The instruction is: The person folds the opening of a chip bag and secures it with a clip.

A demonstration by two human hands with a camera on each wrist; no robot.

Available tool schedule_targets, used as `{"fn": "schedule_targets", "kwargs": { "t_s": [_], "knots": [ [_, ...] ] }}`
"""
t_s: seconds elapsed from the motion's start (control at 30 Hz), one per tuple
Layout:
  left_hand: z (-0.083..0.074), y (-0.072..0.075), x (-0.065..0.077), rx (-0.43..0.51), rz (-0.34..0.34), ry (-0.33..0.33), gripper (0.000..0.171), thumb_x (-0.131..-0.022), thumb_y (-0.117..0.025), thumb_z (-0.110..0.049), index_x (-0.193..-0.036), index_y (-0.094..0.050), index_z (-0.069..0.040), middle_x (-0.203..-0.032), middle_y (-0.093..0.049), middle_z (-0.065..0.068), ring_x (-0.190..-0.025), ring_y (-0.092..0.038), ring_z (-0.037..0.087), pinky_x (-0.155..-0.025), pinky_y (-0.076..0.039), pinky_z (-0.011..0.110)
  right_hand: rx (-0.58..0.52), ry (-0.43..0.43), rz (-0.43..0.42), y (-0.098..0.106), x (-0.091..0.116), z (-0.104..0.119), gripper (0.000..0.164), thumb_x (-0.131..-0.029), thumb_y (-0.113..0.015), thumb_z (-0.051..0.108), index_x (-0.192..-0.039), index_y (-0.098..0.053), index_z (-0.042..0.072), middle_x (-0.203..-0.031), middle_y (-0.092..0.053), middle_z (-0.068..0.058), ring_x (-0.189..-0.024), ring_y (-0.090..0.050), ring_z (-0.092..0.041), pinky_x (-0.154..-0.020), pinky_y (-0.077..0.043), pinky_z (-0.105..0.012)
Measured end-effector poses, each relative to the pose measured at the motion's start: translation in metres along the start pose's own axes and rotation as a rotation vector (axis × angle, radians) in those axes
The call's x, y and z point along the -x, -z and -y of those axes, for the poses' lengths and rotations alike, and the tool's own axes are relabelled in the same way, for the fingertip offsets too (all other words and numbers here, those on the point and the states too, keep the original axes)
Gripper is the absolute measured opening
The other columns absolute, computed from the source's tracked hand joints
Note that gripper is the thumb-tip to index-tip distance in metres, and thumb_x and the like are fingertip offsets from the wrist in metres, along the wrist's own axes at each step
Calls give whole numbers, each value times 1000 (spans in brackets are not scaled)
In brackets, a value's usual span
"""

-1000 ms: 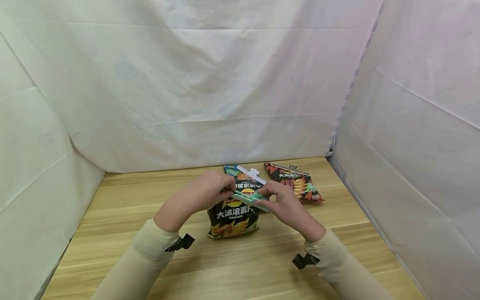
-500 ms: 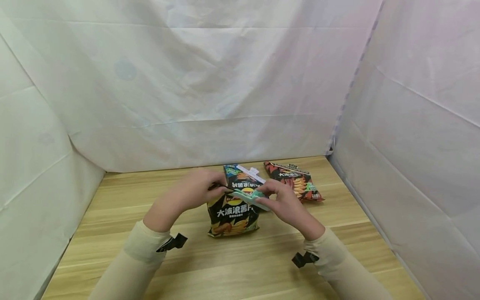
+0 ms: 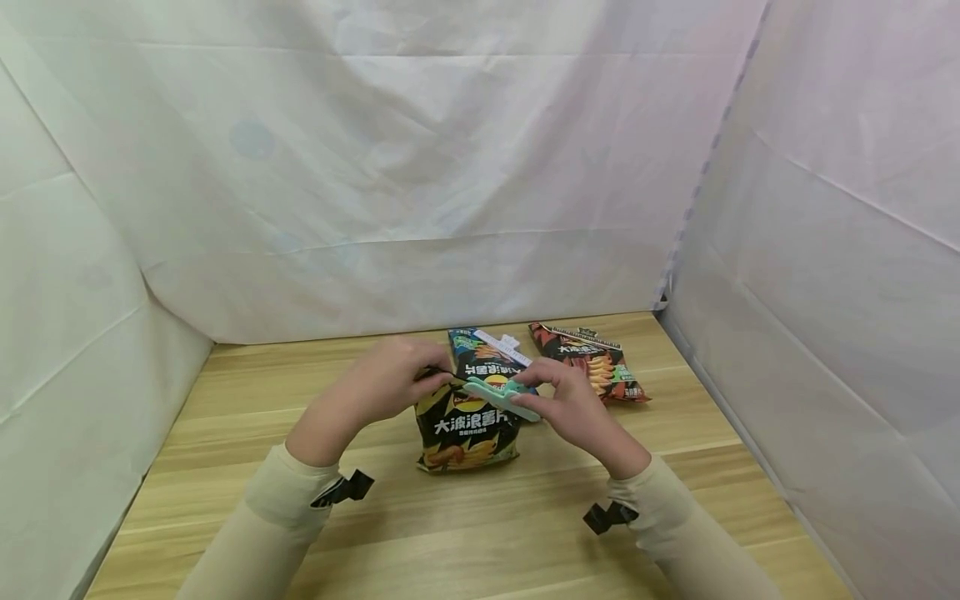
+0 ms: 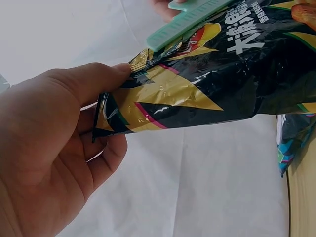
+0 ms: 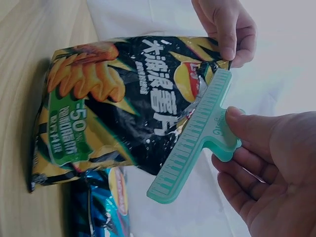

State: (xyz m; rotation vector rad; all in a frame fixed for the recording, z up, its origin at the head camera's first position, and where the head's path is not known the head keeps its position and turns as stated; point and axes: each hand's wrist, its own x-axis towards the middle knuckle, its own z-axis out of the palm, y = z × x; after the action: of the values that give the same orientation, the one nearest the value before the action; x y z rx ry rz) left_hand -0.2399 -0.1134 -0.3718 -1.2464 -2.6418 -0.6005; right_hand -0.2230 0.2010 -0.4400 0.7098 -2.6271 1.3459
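Observation:
A black and gold potato chip bag (image 3: 467, 442) stands nearly upright on the table. My left hand (image 3: 367, 387) pinches its top left corner between thumb and fingers, as the left wrist view shows. A mint green bag clip (image 5: 197, 133) with a piano-key pattern lies slantwise along the bag's top edge. My right hand (image 3: 573, 412) pinches the clip's handle tab, thumb (image 5: 236, 112) on the near face and fingers behind. In the right wrist view, the clip's lower end sticks out beyond the bag, while its other end reaches close to the left thumb.
Behind the held bag lies a blue and black chip bag (image 3: 487, 354) with a white clip (image 3: 502, 348) across its top. A red and black chip bag (image 3: 592, 367), also clipped, lies to its right. White cloth (image 3: 420, 167) walls the wooden table (image 3: 247, 400) at back and sides.
My left hand has shifted a little to the left, and the bag's dark corner now shows between its fingers and the clip. The right hand and clip have barely moved.

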Motion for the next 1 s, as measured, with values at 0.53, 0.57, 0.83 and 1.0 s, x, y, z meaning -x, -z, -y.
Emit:
{"fn": "schedule_targets", "kwargs": {
  "t_s": [0.53,0.57,0.83,1.0],
  "knots": [
    [1,-1,-3,26,39,14,6,-107,-78,-20,-101,-76,-20,-92,-70,-13,-72,-55,3,-68,-51,30,6,13,14,-1,-9,15,22,-97,-89,20,-119,-85,20,-116,-74,9,-101,-70,-11,-81,-59,-38],
    [1,0,-3,29,41,17,6,-107,-78,-20,-101,-76,-20,-92,-70,-13,-72,-55,3,-68,-51,30,2,12,14,-1,-9,16,22,-97,-89,20,-119,-85,20,-117,-75,8,-101,-70,-12,-81,-59,-38],
    [-2,4,-4,26,47,42,5,-105,-79,-20,-101,-79,-19,-91,-71,-12,-71,-55,4,-68,-51,30,-14,22,19,-1,-10,15,22,-98,-88,19,-120,-85,18,-115,-75,6,-101,-69,-14,-83,-60,-45],
    [-3,5,-4,31,45,45,4,-105,-79,-20,-101,-80,-18,-91,-72,-12,-71,-56,3,-67,-51,30,-14,30,16,-2,-12,16,21,-97,-89,18,-117,-86,20,-110,-74,8,-98,-68,-14,-81,-59,-42]
  ]
}}
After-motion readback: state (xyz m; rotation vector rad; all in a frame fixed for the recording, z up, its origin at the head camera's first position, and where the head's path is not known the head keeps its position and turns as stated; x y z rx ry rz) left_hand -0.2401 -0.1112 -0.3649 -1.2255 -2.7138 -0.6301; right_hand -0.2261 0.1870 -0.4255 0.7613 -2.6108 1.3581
